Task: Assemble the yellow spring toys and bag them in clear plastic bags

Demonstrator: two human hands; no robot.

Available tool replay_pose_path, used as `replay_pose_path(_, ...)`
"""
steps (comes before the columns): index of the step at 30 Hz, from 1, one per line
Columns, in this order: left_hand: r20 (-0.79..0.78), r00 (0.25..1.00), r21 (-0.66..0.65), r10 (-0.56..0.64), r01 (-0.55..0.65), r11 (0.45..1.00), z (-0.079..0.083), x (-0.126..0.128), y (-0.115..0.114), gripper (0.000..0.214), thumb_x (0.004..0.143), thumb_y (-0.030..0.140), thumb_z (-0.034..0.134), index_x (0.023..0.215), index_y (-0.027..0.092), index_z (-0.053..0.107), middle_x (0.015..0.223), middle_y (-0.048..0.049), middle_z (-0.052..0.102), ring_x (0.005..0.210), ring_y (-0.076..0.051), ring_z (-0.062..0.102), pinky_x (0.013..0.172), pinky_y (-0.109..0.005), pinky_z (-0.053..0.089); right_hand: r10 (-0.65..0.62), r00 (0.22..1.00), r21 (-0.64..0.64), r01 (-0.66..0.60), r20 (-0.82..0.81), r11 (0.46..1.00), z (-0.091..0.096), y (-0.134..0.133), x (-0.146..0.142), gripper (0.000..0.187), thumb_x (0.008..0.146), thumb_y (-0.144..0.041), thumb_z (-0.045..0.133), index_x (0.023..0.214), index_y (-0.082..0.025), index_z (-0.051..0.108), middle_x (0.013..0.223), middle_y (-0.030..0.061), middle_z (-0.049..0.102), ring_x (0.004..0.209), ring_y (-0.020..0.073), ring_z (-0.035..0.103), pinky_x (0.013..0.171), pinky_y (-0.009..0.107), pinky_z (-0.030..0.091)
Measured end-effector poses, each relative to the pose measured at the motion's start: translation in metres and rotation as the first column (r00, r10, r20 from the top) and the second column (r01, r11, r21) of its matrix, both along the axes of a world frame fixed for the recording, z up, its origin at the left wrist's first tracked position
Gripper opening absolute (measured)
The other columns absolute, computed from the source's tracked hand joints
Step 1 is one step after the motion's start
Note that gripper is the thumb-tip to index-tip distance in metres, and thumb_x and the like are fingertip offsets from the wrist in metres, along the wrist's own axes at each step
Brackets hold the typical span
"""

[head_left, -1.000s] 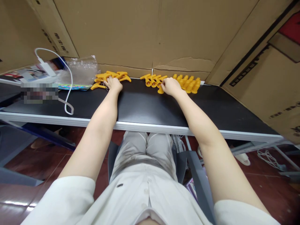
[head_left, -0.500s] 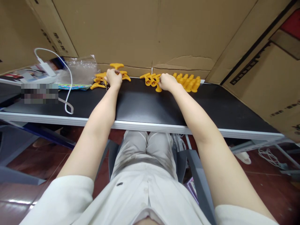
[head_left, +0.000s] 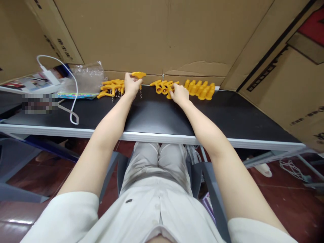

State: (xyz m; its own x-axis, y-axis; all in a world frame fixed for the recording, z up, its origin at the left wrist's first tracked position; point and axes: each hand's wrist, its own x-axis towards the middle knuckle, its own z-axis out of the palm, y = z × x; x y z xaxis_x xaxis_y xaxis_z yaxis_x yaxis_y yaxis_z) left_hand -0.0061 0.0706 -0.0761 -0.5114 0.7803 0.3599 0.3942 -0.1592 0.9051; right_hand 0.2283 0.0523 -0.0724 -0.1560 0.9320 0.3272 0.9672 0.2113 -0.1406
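My left hand (head_left: 132, 86) is closed on a corkscrew (head_left: 138, 74) with a yellow T-shaped handle, its metal spiral pointing down. Beside it on the left lies a pile of similar yellow corkscrews (head_left: 111, 86) with bare spirals. My right hand (head_left: 180, 93) has its fingers closed on a yellow corkscrew (head_left: 169, 96) whose flared sleeve end faces me; the fingers hide part of it. Left of that one, sleeved corkscrews (head_left: 158, 89) lie in a row. Several yellow sleeves (head_left: 201, 90) stand upright just right of my right hand.
A black tabletop (head_left: 157, 114) with a pale front edge carries everything. Tall cardboard (head_left: 141, 37) walls the back and sides. At the left are a clear plastic bag (head_left: 87, 79), a white cable (head_left: 76, 87) and a white adapter (head_left: 52, 77).
My left hand has moved right from the pile, lifting out a corkscrew whose spiral now shows. My right hand has shifted slightly left and down, staying at the row's end.
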Motion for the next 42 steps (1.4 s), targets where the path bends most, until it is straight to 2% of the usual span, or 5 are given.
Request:
replay_pose_path(12, 0.321, 0.930, 0.060, -0.179, 0.168, 0.984, 0.008, 0.018, -0.016, 0.014, 0.086, 0.016, 0.078, 0.088, 0.019, 0.065, 0.082, -0.0013, 0.074, 0.093, -0.020, 0.079, 0.089, -0.028, 0.061, 0.107, 0.971, 0.006, -0.109, -0.215, 0.994, -0.016, 0.017, 0.002, 0.054, 0.098, -0.024, 0.060, 0.151, -0.014, 0.059, 0.146, 0.0264, 0.072, 0.131, 0.0414, 0.071, 0.113, 0.059, 0.055)
replay_pose_path(17, 0.375, 0.901, 0.028, -0.219, 0.225, 0.974, 0.010, 0.021, -0.018, 0.020, 0.095, 0.018, 0.075, 0.081, 0.021, 0.061, 0.072, 0.0024, 0.069, 0.069, -0.012, 0.072, 0.074, -0.021, 0.055, 0.050, 0.947, -0.099, -0.086, -0.316, 0.991, -0.020, 0.020, -0.002, 0.055, 0.100, -0.022, 0.067, 0.152, -0.008, 0.055, 0.147, 0.0232, 0.072, 0.138, 0.0318, 0.070, 0.117, 0.043, 0.054)
replay_pose_path(24, 0.393, 0.883, -0.014, -0.258, 0.286, 0.958, 0.010, 0.022, -0.017, 0.026, 0.101, 0.023, 0.073, 0.078, 0.021, 0.060, 0.071, 0.0022, 0.070, 0.061, -0.010, 0.065, 0.070, -0.022, 0.052, 0.069, 0.959, -0.077, -0.093, -0.274, 0.993, -0.022, 0.021, -0.005, 0.034, 0.094, -0.017, 0.067, 0.128, -0.013, 0.065, 0.134, 0.0210, 0.076, 0.126, 0.0312, 0.073, 0.109, 0.040, 0.056)
replay_pose_path(36, 0.424, 0.867, 0.010, -0.261, 0.283, 0.959, 0.007, 0.019, -0.010, 0.034, 0.092, 0.044, 0.085, 0.080, 0.023, 0.061, 0.072, -0.0019, 0.075, 0.079, -0.018, 0.080, 0.074, -0.024, 0.062, 0.210, 0.974, 0.052, -0.206, -0.079, 0.977, -0.020, 0.020, 0.000, 0.044, 0.091, -0.009, 0.058, 0.135, -0.012, 0.064, 0.139, 0.0213, 0.076, 0.130, 0.0358, 0.071, 0.112, 0.048, 0.054)
replay_pose_path(42, 0.376, 0.861, -0.095, -0.343, 0.404, 0.910, 0.009, 0.023, -0.017, 0.021, 0.102, 0.024, 0.070, 0.082, 0.020, 0.064, 0.075, -0.0012, 0.076, 0.062, -0.010, 0.070, 0.067, -0.019, 0.055, 0.308, 0.946, 0.095, -0.298, -0.103, 0.950, -0.018, 0.018, -0.002, 0.040, 0.095, -0.013, 0.057, 0.133, -0.015, 0.066, 0.143, 0.0219, 0.074, 0.133, 0.0352, 0.068, 0.114, 0.047, 0.051)
